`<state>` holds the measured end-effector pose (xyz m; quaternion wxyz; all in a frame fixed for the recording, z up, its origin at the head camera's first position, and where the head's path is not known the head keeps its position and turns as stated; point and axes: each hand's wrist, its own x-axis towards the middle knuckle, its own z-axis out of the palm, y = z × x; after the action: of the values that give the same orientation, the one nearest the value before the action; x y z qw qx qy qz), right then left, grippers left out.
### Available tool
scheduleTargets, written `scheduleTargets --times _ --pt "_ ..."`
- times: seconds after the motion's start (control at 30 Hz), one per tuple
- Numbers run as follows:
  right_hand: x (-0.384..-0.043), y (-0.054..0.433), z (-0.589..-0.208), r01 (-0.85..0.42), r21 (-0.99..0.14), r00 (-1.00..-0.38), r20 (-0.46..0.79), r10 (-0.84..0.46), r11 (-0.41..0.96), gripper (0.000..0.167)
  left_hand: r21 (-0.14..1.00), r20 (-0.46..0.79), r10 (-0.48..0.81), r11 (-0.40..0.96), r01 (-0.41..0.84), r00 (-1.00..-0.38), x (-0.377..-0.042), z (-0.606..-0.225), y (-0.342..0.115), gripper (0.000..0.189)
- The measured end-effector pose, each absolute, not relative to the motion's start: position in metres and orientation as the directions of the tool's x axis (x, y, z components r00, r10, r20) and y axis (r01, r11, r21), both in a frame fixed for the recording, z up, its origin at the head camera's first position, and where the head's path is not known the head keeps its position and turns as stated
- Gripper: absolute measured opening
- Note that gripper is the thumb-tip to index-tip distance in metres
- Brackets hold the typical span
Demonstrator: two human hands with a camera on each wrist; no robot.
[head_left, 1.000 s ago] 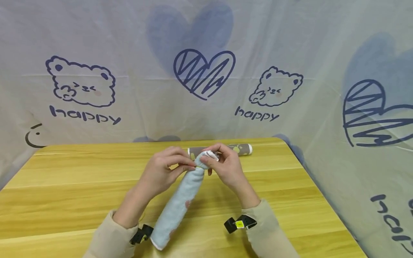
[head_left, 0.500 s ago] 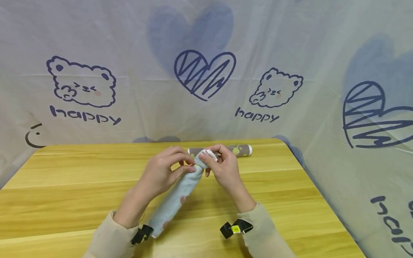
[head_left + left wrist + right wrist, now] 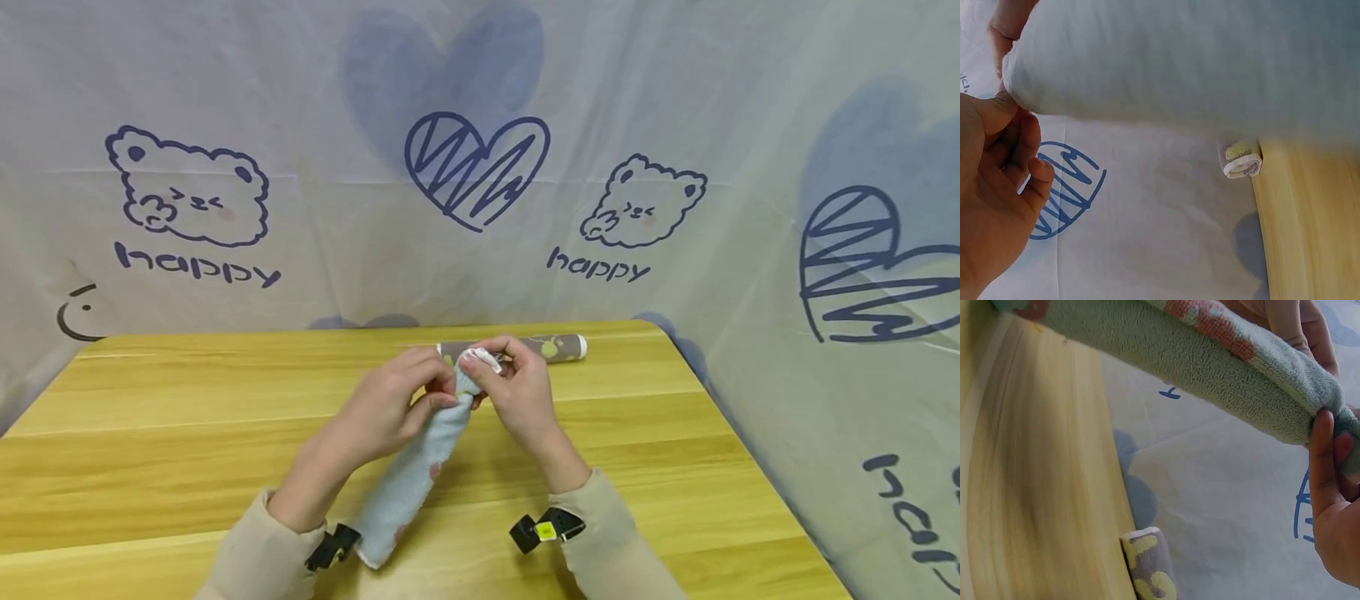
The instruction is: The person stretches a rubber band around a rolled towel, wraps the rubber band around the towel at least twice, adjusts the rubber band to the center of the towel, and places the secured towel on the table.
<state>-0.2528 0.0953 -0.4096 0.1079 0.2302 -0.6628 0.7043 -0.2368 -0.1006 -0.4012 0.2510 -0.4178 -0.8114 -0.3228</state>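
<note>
A light blue terry towel (image 3: pixel 416 479) with pink patches is rolled into a long tube and held at a slant above the table. Near its upper end it narrows to a neck, where a thin yellowish band (image 3: pixel 462 394) shows. My left hand (image 3: pixel 390 408) pinches at this neck with thumb and curled fingers. The bunched white-edged top end (image 3: pixel 482 360) is gripped by my right hand (image 3: pixel 519 387), thumb in front and fingers behind. In the right wrist view a finger of the right hand (image 3: pixel 1335 506) presses at the narrowed part of the towel (image 3: pixel 1229 369).
A second rolled towel (image 3: pixel 561 347), grey-brown with yellow figures and white ends, lies near the far edge of the wooden table (image 3: pixel 187 450). Behind the table hangs a pale cloth (image 3: pixel 322 225) printed with bears and hearts.
The towel's lower end swung left and up, then back a little right and down. My left fingers have curled in closer at the neck, and the right hand has shifted slightly left.
</note>
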Motion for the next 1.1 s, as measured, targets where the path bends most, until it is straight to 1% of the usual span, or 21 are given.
scheduleTargets --times 0.23,0.33,0.4,0.5,0.63,0.7,0.77,0.9,1.03,1.1 --pt "-0.262 0.098 -0.413 -0.346 -0.932 -0.934 0.353 -0.054 -0.11 0.018 0.301 0.598 0.588 0.464 0.833 -0.544 -0.234 -0.402 -0.096 0.015" --pt "-0.264 0.096 -0.414 -0.315 -0.943 -0.944 0.323 -0.069 -0.111 0.02 0.321 0.571 0.591 0.479 0.817 -0.571 -0.235 -0.401 -0.099 0.016" --pt "-0.265 0.095 -0.414 -0.311 -0.945 -0.941 0.321 -0.109 -0.104 0.021 0.341 0.554 0.586 0.489 0.803 -0.592 -0.235 -0.399 -0.102 0.016" --pt "-0.266 0.097 -0.415 -0.368 -0.928 -0.903 0.373 -0.215 -0.062 0.026 0.363 0.533 0.583 0.497 0.788 -0.613 -0.237 -0.397 -0.109 0.016" --pt "-0.267 0.105 -0.415 -0.487 -0.873 -0.8 0.46 -0.385 -0.03 0.03 0.385 0.531 0.594 0.467 0.796 -0.605 -0.238 -0.395 -0.117 0.012" --pt "-0.267 0.109 -0.414 -0.509 -0.86 -0.761 0.466 -0.452 -0.03 0.03 0.403 0.546 0.59 0.437 0.804 -0.595 -0.238 -0.394 -0.12 0.012" --pt "-0.267 0.114 -0.414 -0.5 -0.865 -0.743 0.446 -0.499 -0.029 0.029 0.433 0.56 0.576 0.41 0.803 -0.596 -0.239 -0.393 -0.122 0.014" --pt "-0.266 0.12 -0.413 -0.481 -0.874 -0.739 0.447 -0.504 -0.07 0.033 0.497 0.571 0.545 0.366 0.787 -0.614 -0.24 -0.393 -0.124 0.015" --pt "-0.266 0.121 -0.414 -0.481 -0.864 -0.75 0.494 -0.439 -0.15 0.038 0.553 0.549 0.538 0.34 0.76 -0.64 -0.239 -0.393 -0.121 0.013" --pt "-0.265 0.121 -0.414 -0.481 -0.86 -0.757 0.505 -0.415 -0.168 0.039 0.578 0.532 0.539 0.333 0.745 -0.654 -0.238 -0.393 -0.12 0.013"
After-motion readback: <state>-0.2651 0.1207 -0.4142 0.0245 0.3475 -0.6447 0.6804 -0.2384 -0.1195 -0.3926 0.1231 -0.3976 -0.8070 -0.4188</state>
